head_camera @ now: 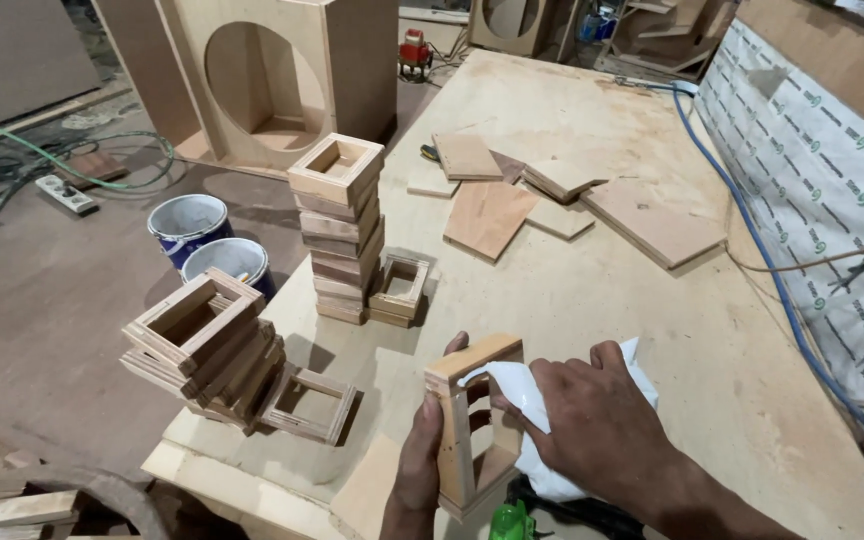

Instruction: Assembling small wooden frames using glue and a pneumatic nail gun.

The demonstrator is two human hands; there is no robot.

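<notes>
Right now your left hand (420,462) is clamped around a small square wooden frame (472,425), thumb up its near edge, holding it upright on the plywood workbench (652,330) at about 6 o'clock in your view. Your right hand (592,420) is closed on a white cloth (522,395), pressing it against the frame's right side and into its open middle; more of the cloth bunches out beneath and behind the hand. Just below the frame, at the bottom edge of the view, a green plastic cap (510,522) peeks out beside something dark that I cannot make out.

Out from there, at 9 o'clock, a leaning stack of the same frames (207,345) sits near the bench's left edge, with a single frame (310,405) lying flat against its base. At 11 o'clock stands a taller, straighter stack (340,225), and a lone low frame (399,290) rests touching its foot on the right. At 12 to 1 o'clock, flat plywood offcuts (522,200) lie scattered and overlapping well apart from your hands.

Off the bench at 10 o'clock, two paint buckets (207,240) stand side by side on the floor, with a large speaker cabinet (272,75) with a round cutout behind them. A blue cable (752,230) runs along the bench's right edge at 2 o'clock.
</notes>
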